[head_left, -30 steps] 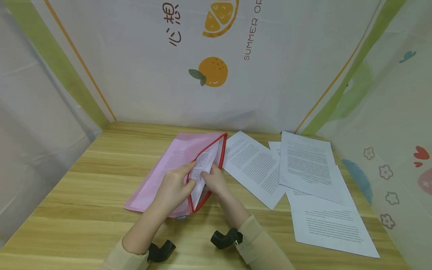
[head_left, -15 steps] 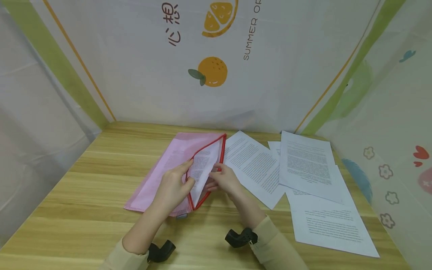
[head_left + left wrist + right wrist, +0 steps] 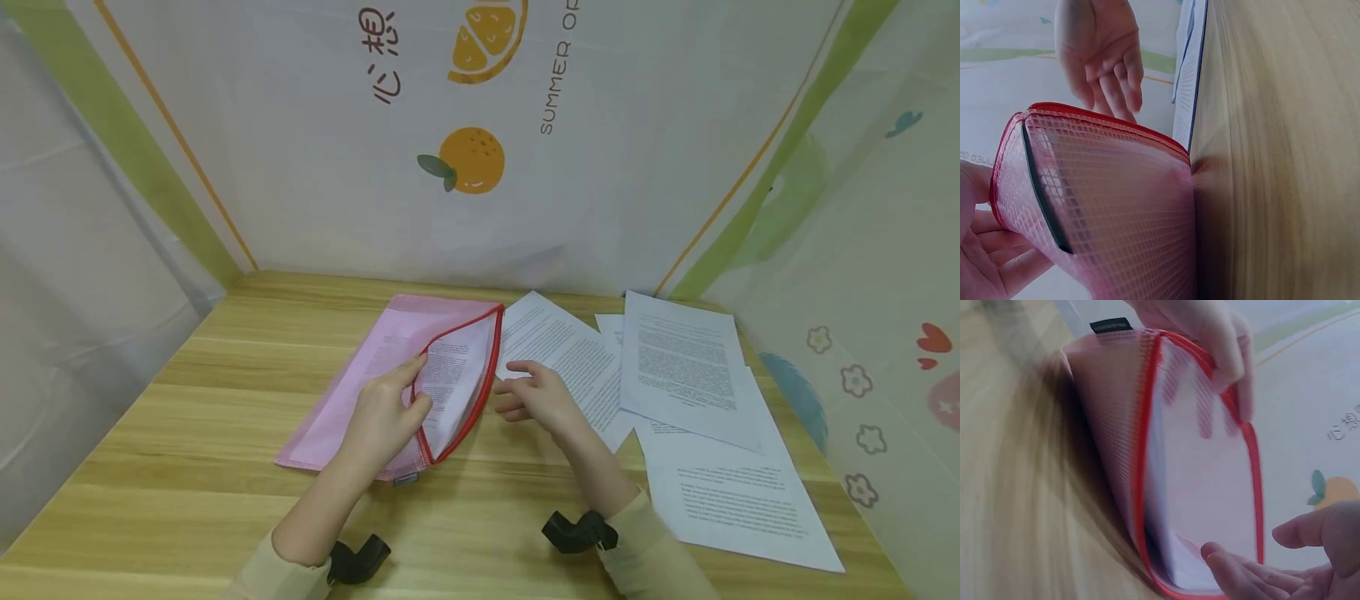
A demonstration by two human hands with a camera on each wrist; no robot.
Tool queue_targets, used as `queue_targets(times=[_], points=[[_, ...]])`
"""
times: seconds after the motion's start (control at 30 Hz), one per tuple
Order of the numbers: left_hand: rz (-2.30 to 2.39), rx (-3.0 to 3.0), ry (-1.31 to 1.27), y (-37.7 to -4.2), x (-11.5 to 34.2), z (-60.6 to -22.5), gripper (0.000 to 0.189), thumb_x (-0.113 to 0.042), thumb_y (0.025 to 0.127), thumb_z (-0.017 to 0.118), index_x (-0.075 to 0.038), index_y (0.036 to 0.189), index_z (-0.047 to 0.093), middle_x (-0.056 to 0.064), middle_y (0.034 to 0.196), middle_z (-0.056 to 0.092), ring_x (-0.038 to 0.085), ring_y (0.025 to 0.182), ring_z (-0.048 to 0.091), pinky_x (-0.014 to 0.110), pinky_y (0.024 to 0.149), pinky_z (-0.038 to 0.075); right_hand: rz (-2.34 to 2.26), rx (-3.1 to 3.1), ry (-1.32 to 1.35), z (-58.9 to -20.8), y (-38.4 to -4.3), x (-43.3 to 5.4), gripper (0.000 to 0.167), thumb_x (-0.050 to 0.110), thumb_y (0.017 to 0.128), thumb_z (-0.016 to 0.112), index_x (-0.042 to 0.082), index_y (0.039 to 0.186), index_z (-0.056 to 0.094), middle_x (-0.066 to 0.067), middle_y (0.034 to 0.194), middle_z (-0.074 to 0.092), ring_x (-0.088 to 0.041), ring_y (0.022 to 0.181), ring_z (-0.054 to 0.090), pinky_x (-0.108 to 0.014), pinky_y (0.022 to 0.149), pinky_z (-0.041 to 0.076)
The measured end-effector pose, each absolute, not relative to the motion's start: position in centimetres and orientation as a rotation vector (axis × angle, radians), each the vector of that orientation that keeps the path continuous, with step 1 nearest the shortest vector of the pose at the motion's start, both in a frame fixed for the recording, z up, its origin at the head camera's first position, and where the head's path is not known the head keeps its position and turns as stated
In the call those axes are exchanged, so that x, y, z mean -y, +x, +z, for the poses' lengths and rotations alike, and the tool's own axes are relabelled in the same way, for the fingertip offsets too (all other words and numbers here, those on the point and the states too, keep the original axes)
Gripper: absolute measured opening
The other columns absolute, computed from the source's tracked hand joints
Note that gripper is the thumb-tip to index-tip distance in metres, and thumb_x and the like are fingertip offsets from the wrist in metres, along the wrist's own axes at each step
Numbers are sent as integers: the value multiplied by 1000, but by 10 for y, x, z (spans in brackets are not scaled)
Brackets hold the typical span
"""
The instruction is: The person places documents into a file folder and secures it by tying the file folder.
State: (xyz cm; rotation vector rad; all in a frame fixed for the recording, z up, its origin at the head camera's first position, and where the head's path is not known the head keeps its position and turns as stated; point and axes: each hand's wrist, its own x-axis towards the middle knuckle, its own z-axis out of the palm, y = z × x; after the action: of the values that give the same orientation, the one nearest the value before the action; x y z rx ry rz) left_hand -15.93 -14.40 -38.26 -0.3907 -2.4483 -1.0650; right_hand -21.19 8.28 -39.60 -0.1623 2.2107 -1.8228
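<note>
A pink mesh zip pouch (image 3: pixel 337 408) with a red zip edge lies on the table, its mouth facing right. Printed paper (image 3: pixel 453 375) shows inside it. My left hand (image 3: pixel 386 417) pinches the pouch's upper edge between thumb and fingers and holds the mouth apart. In the right wrist view, the left hand's fingers (image 3: pixel 1229 359) hook over the red rim, showing through the mesh. My right hand (image 3: pixel 543 400) hovers just right of the mouth, fingers loosely spread, holding nothing. The left wrist view shows this right hand (image 3: pixel 1100 56) with its palm exposed, beyond the pouch (image 3: pixel 1122 187).
To the right lie several loose printed sheets: one slanted sheet (image 3: pixel 566 354) near the pouch, an overlapping one (image 3: pixel 678 367) at the back and another (image 3: pixel 738 500) towards the front. A white printed curtain (image 3: pixel 337 183) borders the wooden table (image 3: pixel 187 417).
My right hand has come out of the pouch's mouth and moved right, its fingers loosening from the paper. The pouch's lower rim has bulged outward. The left hand keeps its grip.
</note>
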Motion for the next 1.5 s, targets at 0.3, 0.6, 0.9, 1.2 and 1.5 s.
queue_targets(times=[0.3,0.6,0.9,1.2,1.5], points=[[-1076,2488,-366,-160,143,-384,50,4,76,62,8,125,58,21,126,58,20,66,52,26,54,46,-1719,-2400,-107,-385,-210,-128,40,12,95,54,-4,132,51,-24,112,64,-27,86,68,-34,71,56],[-1079,2489,-377,-159,142,-385,50,4,76,63,8,125,58,20,127,57,25,91,59,34,71,50,-1617,-2528,-79,-378,-211,-167,43,16,96,52,-6,133,49,-24,116,63,-28,94,66,-34,76,55],[-1077,2492,-371,-160,142,-386,49,4,76,62,8,125,58,21,125,58,24,76,56,28,60,48,-1475,-2693,46,-375,-217,-205,47,21,97,53,-7,134,48,-24,118,62,-33,101,63,-42,84,52],[-1097,2489,-367,-160,141,-386,50,4,77,61,7,126,58,20,127,57,25,88,56,35,69,50,-1381,-2793,197,-376,-223,-251,54,29,98,50,-10,134,46,-29,126,54,-38,107,59,-43,86,51],[-1081,2494,-359,-160,141,-385,49,4,77,61,8,126,58,20,126,58,25,86,57,31,63,49,-1275,-2788,447,-381,-225,-291,68,39,97,47,-13,139,35,-36,138,37,-49,120,41,-56,93,41]])
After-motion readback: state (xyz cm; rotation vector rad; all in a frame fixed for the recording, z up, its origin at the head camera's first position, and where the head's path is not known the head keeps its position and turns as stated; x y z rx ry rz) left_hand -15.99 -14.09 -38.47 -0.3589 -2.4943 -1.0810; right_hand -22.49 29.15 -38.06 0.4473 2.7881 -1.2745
